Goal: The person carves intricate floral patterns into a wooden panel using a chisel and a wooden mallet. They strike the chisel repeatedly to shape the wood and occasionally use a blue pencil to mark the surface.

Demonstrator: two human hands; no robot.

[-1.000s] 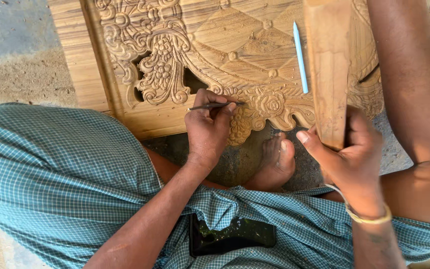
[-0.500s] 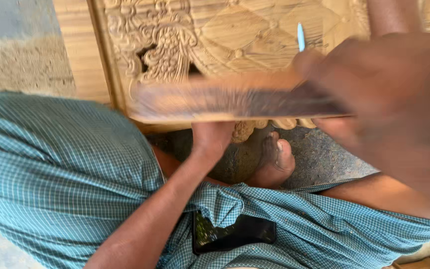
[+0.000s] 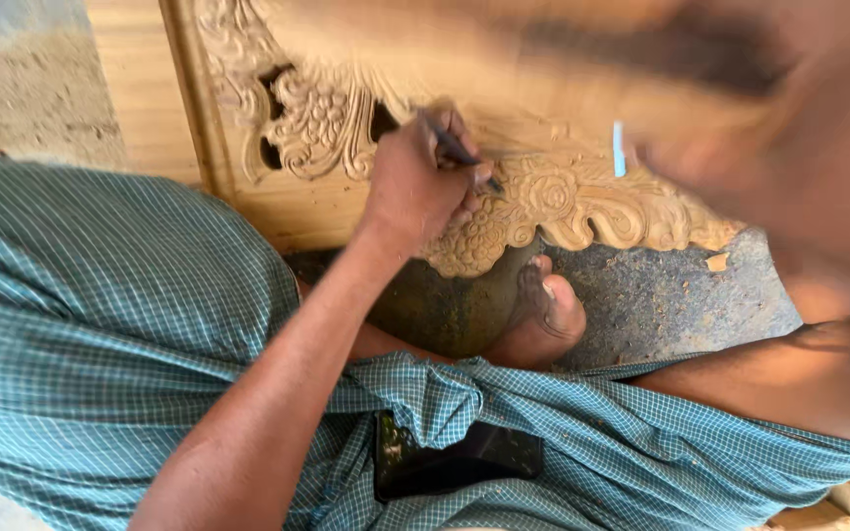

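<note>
While the left hand (image 3: 415, 187) grips 1 dark chisel (image 3: 459, 152), tip on the carved wood panel (image 3: 563, 197), the wooden mallet (image 3: 504, 49), upright beside the panel 1 sec ago, now blurs overhead w/ the right hand (image 3: 789, 147), fingers unreadable: a strike underway. Also 1 blue pen (image 3: 619, 149), 1 bare foot (image 3: 548, 315), 1 phone (image 3: 455, 462) in lap.

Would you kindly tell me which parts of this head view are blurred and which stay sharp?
Head view: the right hand and the wooden mallet smear into motion blur; the left hand, its chisel, the carved panel and the checked cloth read sharp, evenly daylit.
</note>
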